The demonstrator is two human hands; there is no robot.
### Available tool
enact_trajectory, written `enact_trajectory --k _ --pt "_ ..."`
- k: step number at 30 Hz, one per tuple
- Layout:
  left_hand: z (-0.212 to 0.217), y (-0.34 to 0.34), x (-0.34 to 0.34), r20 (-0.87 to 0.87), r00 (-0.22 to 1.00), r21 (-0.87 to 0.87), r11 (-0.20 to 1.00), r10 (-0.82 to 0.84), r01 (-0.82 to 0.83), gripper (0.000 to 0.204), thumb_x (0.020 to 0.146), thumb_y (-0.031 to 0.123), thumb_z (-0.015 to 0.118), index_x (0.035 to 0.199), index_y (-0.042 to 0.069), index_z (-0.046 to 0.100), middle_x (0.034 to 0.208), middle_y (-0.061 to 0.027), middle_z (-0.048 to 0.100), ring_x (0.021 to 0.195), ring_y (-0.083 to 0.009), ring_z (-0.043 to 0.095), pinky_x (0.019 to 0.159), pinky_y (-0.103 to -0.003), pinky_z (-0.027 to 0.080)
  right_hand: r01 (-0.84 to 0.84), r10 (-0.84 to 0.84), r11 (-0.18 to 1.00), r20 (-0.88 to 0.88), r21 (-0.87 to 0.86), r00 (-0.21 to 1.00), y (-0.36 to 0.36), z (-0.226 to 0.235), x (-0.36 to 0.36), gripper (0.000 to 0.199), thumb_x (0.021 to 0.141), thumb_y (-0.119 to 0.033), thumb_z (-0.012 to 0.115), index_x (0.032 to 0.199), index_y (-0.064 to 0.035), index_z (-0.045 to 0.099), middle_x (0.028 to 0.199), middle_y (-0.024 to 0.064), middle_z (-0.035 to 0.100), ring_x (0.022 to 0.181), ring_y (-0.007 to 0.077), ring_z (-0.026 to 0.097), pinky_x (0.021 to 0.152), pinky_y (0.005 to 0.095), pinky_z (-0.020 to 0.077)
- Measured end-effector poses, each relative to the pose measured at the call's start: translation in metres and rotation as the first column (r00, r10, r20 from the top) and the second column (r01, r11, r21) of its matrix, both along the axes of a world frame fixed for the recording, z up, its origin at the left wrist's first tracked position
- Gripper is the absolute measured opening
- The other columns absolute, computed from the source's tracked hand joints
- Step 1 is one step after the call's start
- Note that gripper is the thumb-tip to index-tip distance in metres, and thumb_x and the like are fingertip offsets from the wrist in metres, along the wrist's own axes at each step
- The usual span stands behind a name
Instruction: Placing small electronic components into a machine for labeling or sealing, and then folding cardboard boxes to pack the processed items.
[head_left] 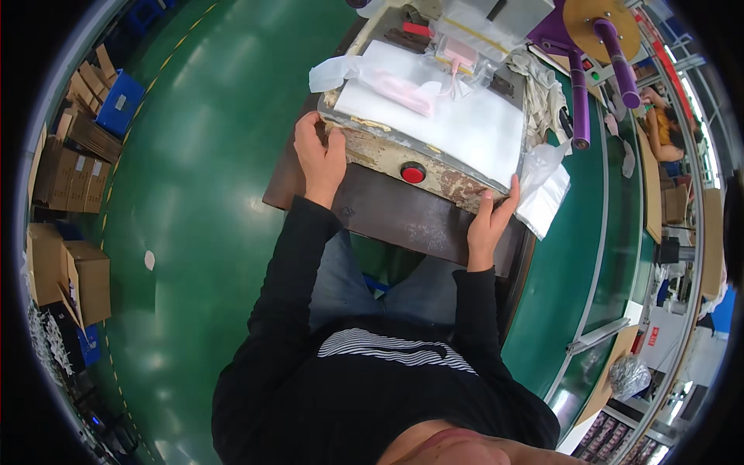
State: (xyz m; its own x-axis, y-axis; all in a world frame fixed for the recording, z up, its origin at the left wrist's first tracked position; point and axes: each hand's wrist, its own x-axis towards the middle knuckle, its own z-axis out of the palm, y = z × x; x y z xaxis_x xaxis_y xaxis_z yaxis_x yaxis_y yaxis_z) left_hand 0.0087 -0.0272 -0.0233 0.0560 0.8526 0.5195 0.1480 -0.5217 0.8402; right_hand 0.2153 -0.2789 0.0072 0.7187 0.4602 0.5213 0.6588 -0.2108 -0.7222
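Observation:
A worn, paint-chipped machine base point(380, 147) stands in front of me, with a round red push button point(412, 173) on its front face. My left hand point(319, 157) grips its left front corner, fingers curled around the side and thumb on the front. At the right front corner, my right hand point(494, 223) holds the base the same way. Both sets of fingertips are partly hidden. A white sheet point(473, 132) covers the top. On it lies a pink item in a clear plastic sleeve point(399, 89), and a pink piece point(459, 54) sits under the machine head point(496, 23).
Clear plastic bags point(542, 190) hang beside the right corner. Purple rods point(580, 101) and a brown roll point(601, 29) stand at the upper right. The brown table point(411, 213) reaches over my knees. Cardboard boxes point(85, 271) and a blue bin point(120, 102) line the left.

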Motion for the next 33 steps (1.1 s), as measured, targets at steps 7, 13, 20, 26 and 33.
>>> enact_trajectory --k 7,13,20,26,33 --pt "0.004 -0.003 -0.002 -0.037 0.999 0.037 0.999 0.019 -0.017 0.037 0.090 0.009 0.063 0.125 -0.004 0.056 0.120 -0.0203 0.063 0.109 -0.0356 0.061 0.098 -0.044 0.049 -0.114 0.189 0.965 0.329 -0.236 0.925 0.032 0.093 -0.001 0.060 0.094 -0.022 0.072 0.142 0.0065 0.050 0.146 0.0310 0.048 0.136 0.0453 0.045 0.116 0.0511 0.0361" --pt "0.009 -0.002 0.000 -0.056 0.998 0.060 0.998 0.036 -0.032 0.039 0.086 0.010 0.067 0.123 0.000 0.057 0.124 -0.0213 0.060 0.113 -0.0412 0.057 0.098 -0.048 0.045 -0.230 0.380 0.897 0.392 -0.377 0.838 0.189 0.115 0.092 0.064 0.092 -0.039 0.075 0.140 0.0006 0.057 0.140 0.0292 0.057 0.131 0.0408 0.053 0.113 0.0465 0.0394" --pt "0.009 -0.007 0.005 -0.050 0.999 0.017 1.000 -0.018 0.019 0.043 0.086 0.012 0.065 0.126 0.001 0.053 0.128 -0.0195 0.057 0.115 -0.0398 0.054 0.100 -0.049 0.041 -0.577 0.589 0.800 0.028 -0.168 0.808 0.235 0.093 0.167 0.052 0.087 -0.032 0.083 0.124 0.0009 0.068 0.122 0.0137 0.073 0.107 0.0290 0.070 0.097 0.0410 0.0526" --pt "0.005 -0.010 -0.007 -0.095 0.995 -0.013 1.000 0.026 -0.027 0.043 0.085 0.012 0.062 0.125 0.001 0.053 0.129 -0.0196 0.055 0.115 -0.0399 0.053 0.100 -0.049 0.039 -0.684 0.643 0.729 -0.383 0.039 0.664 0.230 0.105 0.149 0.057 0.083 -0.014 0.085 0.132 0.0022 0.063 0.125 0.0068 0.068 0.117 0.0187 0.062 0.103 0.0343 0.0480" --pt "0.007 -0.008 0.000 -0.102 0.994 0.007 1.000 0.030 -0.029 0.044 0.085 0.013 0.064 0.126 0.000 0.051 0.128 -0.0202 0.055 0.113 -0.0393 0.053 0.100 -0.049 0.038 -0.738 0.661 0.666 -0.372 -0.109 0.651 0.199 0.123 0.136 0.074 0.078 -0.027 0.091 0.139 0.0021 0.059 0.140 0.0105 0.061 0.131 0.0217 0.054 0.115 0.0355 0.0376"
